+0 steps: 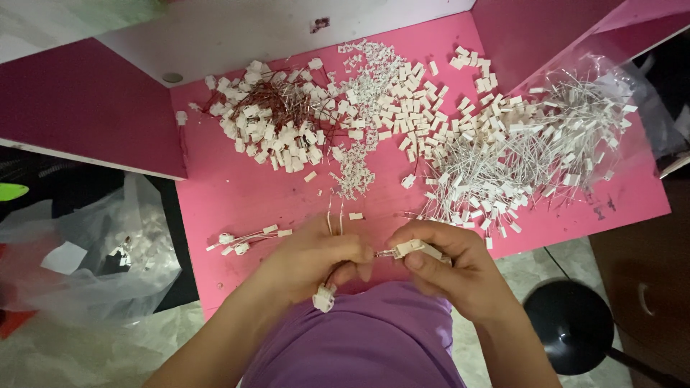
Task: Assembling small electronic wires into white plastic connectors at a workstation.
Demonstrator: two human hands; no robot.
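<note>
A clear plastic bag (108, 251) of white parts is seen at the far left, beside the pink table (237, 194), on which a small finished bundle of wires (244, 239) lies near the front edge. Just right of it, thin red wires (334, 223) are pinched in the closed left hand (316, 259), with a white plug (324, 297) dangling below. A white connector housing (413, 249) is gripped between thumb and fingers of the closed right hand (453, 269), touching the left fingertips, in front of a heap of white-wired connectors (517, 154).

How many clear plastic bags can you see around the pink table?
2. One clear plastic bag sits left of the pink table, holding small white parts. The other lies open at the table's right end under white-wired pieces. Others may be hidden.
</note>
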